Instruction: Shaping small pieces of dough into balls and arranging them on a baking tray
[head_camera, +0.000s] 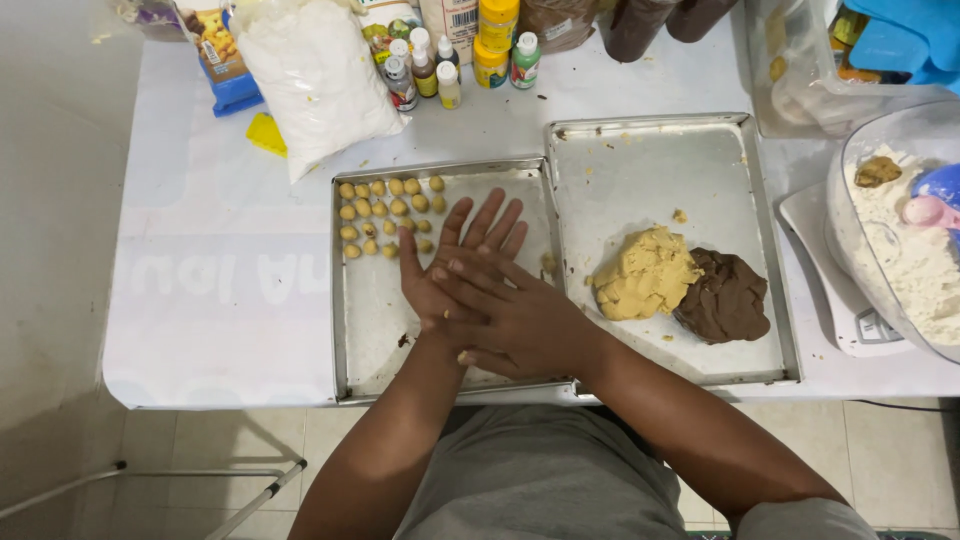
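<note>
While the left hand lies palm up with its fingers spread, the right hand rests flat across it, palm down, the two pressed together above the left baking tray. Whether anything sits between the palms cannot be told. In that tray's far left corner, small yellow dough balls stand in rows, just beyond the left fingertips. The right baking tray touches the first along its side and carries a lump of yellow dough pressed against a lump of brown dough near its near edge. Along the table's far edge stand a white bag of flour and small colouring bottles. At the right edge a clear bowl of flour sits on a white scale.
</note>
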